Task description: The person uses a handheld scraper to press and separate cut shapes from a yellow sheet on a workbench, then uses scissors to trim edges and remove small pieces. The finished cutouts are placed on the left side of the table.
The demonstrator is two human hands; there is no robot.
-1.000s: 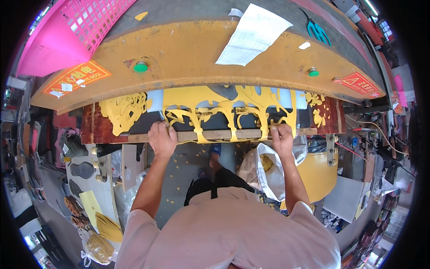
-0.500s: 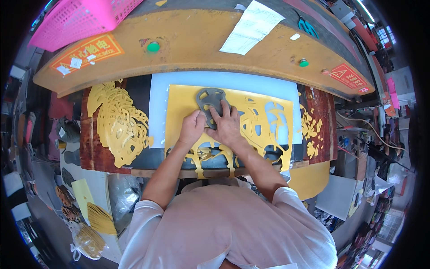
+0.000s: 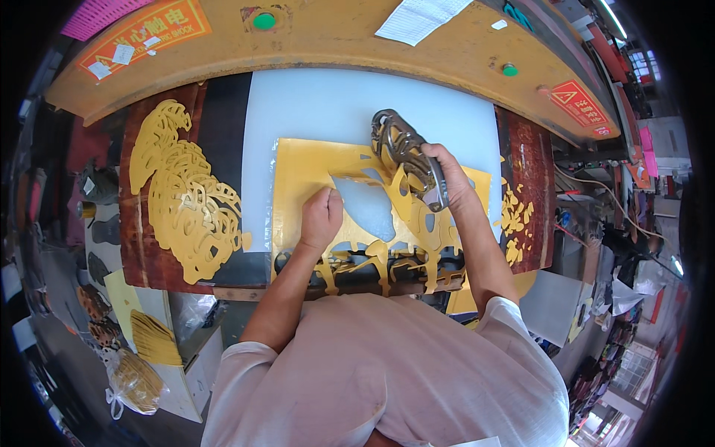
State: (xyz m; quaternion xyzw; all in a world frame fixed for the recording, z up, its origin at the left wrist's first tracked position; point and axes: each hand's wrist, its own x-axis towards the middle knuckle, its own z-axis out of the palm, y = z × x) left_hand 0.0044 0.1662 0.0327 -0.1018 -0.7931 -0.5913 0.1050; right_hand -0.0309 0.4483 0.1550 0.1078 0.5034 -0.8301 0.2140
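Note:
My right hand (image 3: 451,175) grips a dark metal cutting die (image 3: 406,147) by its right side. The die is tilted up on edge, with its curved blades and openwork showing. Beneath it lies a yellow sheet (image 3: 298,167) with several cut openings, including a large pointed one left of the die. Some yellow material rises close against the die's lower side; I cannot tell whether it sticks there. My left hand (image 3: 322,218) is closed in a fist over the left part of the sheet, its finger contents hidden.
A pale cutting board (image 3: 320,100) lies under the sheet. Yellow openwork pieces (image 3: 195,216) are heaped at left, small yellow scraps (image 3: 515,216) at right. An orange-brown machine beam (image 3: 328,41) with green buttons (image 3: 264,20) spans the far side.
The die has been lifted off the sheet and tipped up by my right hand, moving rightward. My left hand has come away from the die. The large pointed opening is now exposed.

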